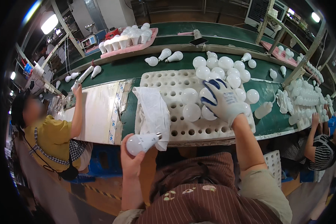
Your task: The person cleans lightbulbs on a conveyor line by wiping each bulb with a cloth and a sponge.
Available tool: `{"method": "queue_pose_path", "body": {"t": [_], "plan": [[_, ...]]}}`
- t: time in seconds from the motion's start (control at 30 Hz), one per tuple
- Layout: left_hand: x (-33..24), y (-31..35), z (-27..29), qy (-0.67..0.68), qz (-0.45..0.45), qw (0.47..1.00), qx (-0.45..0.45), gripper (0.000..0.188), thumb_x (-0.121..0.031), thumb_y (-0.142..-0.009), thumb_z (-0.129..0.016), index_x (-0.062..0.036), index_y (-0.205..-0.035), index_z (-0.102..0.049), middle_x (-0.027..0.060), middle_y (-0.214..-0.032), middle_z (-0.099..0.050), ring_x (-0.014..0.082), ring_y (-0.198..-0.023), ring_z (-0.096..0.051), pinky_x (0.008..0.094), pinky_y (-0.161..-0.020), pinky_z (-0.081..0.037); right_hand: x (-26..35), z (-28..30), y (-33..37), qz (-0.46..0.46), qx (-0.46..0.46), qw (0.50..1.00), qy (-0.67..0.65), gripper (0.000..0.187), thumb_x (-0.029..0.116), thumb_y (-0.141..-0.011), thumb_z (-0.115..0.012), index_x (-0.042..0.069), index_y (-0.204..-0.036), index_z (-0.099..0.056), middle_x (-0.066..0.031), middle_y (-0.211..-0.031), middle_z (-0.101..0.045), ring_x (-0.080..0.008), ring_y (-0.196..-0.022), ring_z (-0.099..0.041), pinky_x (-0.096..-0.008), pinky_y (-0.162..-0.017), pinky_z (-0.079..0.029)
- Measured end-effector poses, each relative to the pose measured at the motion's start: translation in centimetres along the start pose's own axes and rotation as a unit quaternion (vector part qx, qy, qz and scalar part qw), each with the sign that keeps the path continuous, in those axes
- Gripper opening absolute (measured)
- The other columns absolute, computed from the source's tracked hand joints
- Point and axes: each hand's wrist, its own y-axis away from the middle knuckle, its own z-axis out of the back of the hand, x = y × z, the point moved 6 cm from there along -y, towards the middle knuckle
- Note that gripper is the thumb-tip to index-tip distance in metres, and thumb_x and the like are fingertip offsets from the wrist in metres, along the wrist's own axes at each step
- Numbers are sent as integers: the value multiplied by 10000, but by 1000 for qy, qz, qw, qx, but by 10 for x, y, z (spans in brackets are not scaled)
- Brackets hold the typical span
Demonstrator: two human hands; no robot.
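My bare left hand is closed round the white dome of a light bulb, held tilted at the table's front edge, its metal screw base pointing right. My right hand, in a white glove with blue fingertips, reaches over a cluster of bulbs with its fingers spread. Thumb and fingers lie around one frosted bulb; whether they grip it is not clear. Several more bulbs stand dome up in the holed white foam tray. A crumpled white cloth covers the tray's left end.
Loose bulbs lie on the green bench behind the tray. A white bottle leans at the right. On the raised shelf stand a pink tray of bulbs and a phone. Co-workers sit at left and right.
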Motion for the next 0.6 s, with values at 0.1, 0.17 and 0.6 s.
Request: {"method": "queue_pose_path", "body": {"t": [0.1,0.17,0.6], "plan": [[34,-6,-44,28,66,995,68,786,61,-729,-750,-52,-1435,-425,84,-1289,-532,214,-1224,-533,370,-1092,-425,-36,-10,32,-59,46,997,27,499,306,-879,-699,86,-1316,-602,-155,-1230,-644,-354,-1191,-571,-466,-1024,-444],[57,-14,-73,13,64,991,116,778,37,-737,-771,-51,-1433,-434,83,-1287,-550,213,-1203,-558,355,-1055,-454,-36,1,38,-87,71,994,10,459,294,-894,-680,84,-1297,-613,-141,-1240,-650,-350,-1180,-586,-463,-1004,-455],[69,-21,-137,-426,-189,865,188,756,-217,-691,-893,-69,-1340,-534,143,-1250,-607,326,-1151,-581,415,-996,-458,22,-65,135,6,-31,978,-207,449,173,-804,-761,108,-1230,-634,-182,-1360,-579,-405,-1259,-525,-526,-1023,-432]]}}
